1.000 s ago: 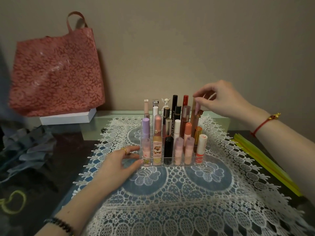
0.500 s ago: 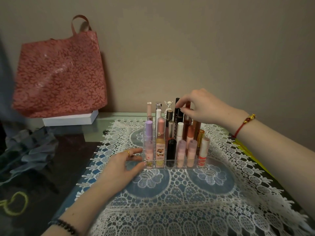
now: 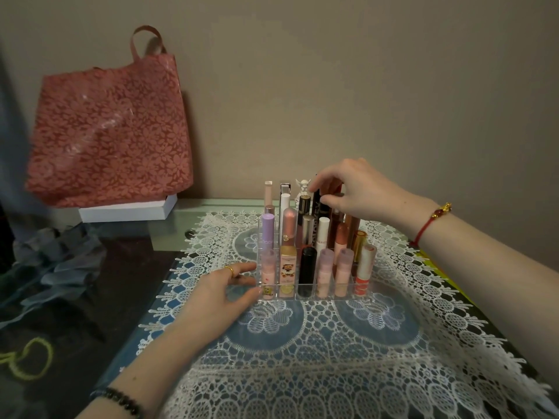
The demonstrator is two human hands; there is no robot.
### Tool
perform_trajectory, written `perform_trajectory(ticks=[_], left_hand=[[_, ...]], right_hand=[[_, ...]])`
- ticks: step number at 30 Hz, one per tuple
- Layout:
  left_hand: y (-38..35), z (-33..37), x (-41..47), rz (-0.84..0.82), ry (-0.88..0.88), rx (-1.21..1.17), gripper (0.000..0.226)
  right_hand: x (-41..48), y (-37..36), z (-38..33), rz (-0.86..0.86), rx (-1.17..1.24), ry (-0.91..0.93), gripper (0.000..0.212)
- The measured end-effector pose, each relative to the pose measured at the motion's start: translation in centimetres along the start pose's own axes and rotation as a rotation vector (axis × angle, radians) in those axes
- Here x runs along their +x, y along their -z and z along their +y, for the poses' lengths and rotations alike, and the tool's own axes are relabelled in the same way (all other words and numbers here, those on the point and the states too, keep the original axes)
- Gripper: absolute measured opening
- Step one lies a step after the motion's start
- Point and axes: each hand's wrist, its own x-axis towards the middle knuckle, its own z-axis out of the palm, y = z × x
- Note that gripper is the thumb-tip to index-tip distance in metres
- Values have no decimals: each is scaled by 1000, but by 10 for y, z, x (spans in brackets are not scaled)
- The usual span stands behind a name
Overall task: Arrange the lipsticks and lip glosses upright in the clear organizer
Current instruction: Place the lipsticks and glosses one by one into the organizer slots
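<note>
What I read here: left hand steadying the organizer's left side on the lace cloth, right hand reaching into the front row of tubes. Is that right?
Not the front row. The head view shows the right hand over the back-row tubes, fingers at their tops. The rest stands: the left hand touches the organizer on its left side, on the lace cloth.

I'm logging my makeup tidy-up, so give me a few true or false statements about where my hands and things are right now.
1. The left hand touches the clear organizer at its left side. True.
2. The right hand lies flat on the lace doily. False: it is up at the tops of the tall dark tubes.
3. A black lipstick stands upright in the front row. True.
4. The red floral tote bag is right of the organizer. False: it is on the left, by the wall.
</note>
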Motion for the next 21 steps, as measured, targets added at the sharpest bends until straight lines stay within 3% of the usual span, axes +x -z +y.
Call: perform_trajectory(ticks=[21], left_hand=[[0,-1,0,-4,5,7,47]], right_hand=[[5,-4,3,-26,49,-26,16]])
